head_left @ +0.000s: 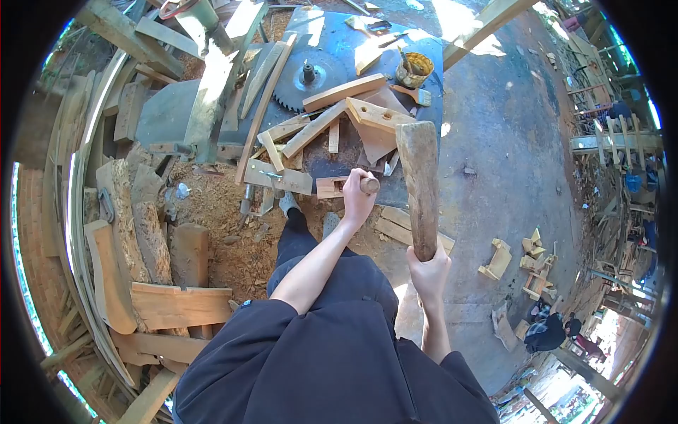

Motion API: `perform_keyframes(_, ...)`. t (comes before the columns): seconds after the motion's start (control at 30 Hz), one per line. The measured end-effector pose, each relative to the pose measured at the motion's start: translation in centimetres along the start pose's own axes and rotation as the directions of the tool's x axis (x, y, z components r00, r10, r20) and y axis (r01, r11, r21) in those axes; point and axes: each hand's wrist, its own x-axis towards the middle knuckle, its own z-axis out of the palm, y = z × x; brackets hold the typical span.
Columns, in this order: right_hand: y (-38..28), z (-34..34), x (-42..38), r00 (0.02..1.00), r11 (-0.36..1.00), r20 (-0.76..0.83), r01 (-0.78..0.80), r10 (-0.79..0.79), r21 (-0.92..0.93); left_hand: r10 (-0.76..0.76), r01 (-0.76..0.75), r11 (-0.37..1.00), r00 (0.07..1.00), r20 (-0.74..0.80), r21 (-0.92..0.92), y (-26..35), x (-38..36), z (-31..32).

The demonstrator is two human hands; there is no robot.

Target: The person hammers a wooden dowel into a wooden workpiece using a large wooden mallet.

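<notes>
Wrapping around a rounded wooden handle [369, 185], the fingers of the left hand [358, 201] leave its butt exposed, seemingly steadying it beside the notched block [325, 191] at the bench's [321, 39] near edge; the right hand [430, 272] clamps the club's [418, 184] narrow end, leaving its thick end free.

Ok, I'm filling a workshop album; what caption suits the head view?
Left hand grips a wooden handle by a wood block; right hand holds a thick club.
</notes>
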Motion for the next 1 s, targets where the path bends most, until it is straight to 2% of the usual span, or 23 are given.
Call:
perform_keyframes(0.07, 0.4, 0.3, -0.6, 0.998, 0.997, -0.055, 0.035, -0.031, 0.065, 0.028, -0.028, 1.0, 0.999, 0.018, -0.013, -0.2, -0.2, 0.1)
perform_keyframes(0.2, 1.1, 0.6, -1.9, 0.987, 0.993, -0.106, 0.116, -0.118, -0.025, -0.013, 0.013, 0.999, 1.0, 0.0, -0.041, -1.0, -0.5, -0.2)
perform_keyframes(0.27, 2.5, 2.2, -2.2, 0.946, 0.953, -0.195, 0.284, -0.26, 0.108, -0.067, 0.067, 0.994, 0.998, 0.005, -0.082, -1.4, -0.4, -0.5)
perform_keyframes(0.3, 3.1, 3.3, -2.2, 0.946, 0.952, -0.193, 0.285, -0.262, 0.107, -0.068, 0.068, 0.994, 0.998, 0.002, -0.081, -1.5, -0.5, -0.8)
perform_keyframes(0.37, 4.1, 5.0, -1.4, 0.994, 0.995, 0.093, 0.068, -0.061, -0.069, -0.082, 0.082, 0.997, 0.995, 0.047, 0.006, -1.9, -0.7, -0.9)
perform_keyframes(0.4, 4.7, 4.8, -0.6, 0.993, 0.985, 0.107, 0.057, -0.04, -0.165, -0.08, 0.08, 0.997, 0.996, 0.034, -0.003, -2.0, -0.3, -0.6)
perform_keyframes(0.43, 4.0, 4.1, 0.0, 0.994, 0.984, 0.105, 0.057, -0.04, -0.168, -0.056, 0.057, 0.998, 0.996, 0.062, -0.02, -2.2, -0.3, -0.7)
perform_keyframes(0.5, 1.5, 2.1, 1.3, 1.0, 0.966, 0.022, 0.021, -0.016, -0.257, -0.043, 0.046, 0.999, 0.995, 0.088, -0.027, -2.2, -0.8, -1.0)
perform_keyframes(0.53, 1.2, 1.7, 1.3, 0.998, 0.983, -0.016, 0.058, -0.061, -0.174, -0.017, 0.022, 0.999, 0.995, 0.102, -0.042, -1.9, -0.7, -0.9)
perform_keyframes(0.57, 0.3, 1.3, 1.2, 0.998, 0.983, -0.016, 0.064, -0.068, -0.174, 0.013, -0.007, 0.998, 0.995, 0.103, -0.058, -1.5, -0.2, -0.4)
perform_keyframes(0.63, -1.3, 1.2, -0.3, 0.968, 0.983, -0.197, 0.171, -0.154, 0.073, 0.024, -0.023, 1.0, 0.995, 0.098, -0.01, -0.8, -0.4, 0.0)
perform_keyframes(0.67, -0.3, 1.8, -1.2, 0.965, 0.976, -0.23, 0.161, -0.124, 0.148, 0.013, -0.013, 1.0, 0.996, 0.084, 0.0, -0.7, -0.5, 0.3)
perform_keyframes(0.7, 1.3, 2.8, -1.7, 0.965, 0.976, -0.23, 0.16, -0.123, 0.147, 0.002, -0.003, 1.0, 0.997, 0.071, 0.007, -0.6, -0.5, 0.6)
perform_keyframes(0.77, 3.8, 4.3, -2.2, 0.994, 0.996, -0.064, 0.09, -0.09, -0.004, 0.006, -0.004, 0.999, 0.998, 0.067, -0.042, -0.6, -0.5, 0.7)
perform_keyframes(0.8, 4.6, 4.3, -1.5, 0.993, 0.98, 0.112, -0.023, 0.045, -0.197, 0.009, -0.008, 1.0, 0.995, 0.097, -0.008, -0.8, -0.3, 0.5)
perform_keyframes(0.83, 4.8, 4.2, -1.7, 0.992, 0.981, 0.113, -0.028, 0.051, -0.193, 0.008, -0.012, 1.0, 0.99, 0.139, 0.028, -1.4, -0.7, 0.2)
perform_keyframes(0.9, 5.0, 4.3, -1.3, 1.0, 0.999, 0.023, 0.005, -0.004, -0.051, 0.214, -0.227, 0.974, 0.934, 0.285, 0.011, -1.6, -2.2, 0.7)
perform_keyframes(1.0, 4.2, 2.9, -1.6, 0.998, 0.999, -0.048, 0.042, -0.043, -0.025, 0.289, -0.331, 0.942, 0.88, 0.376, 0.052, -1.4, -6.2, 0.8)
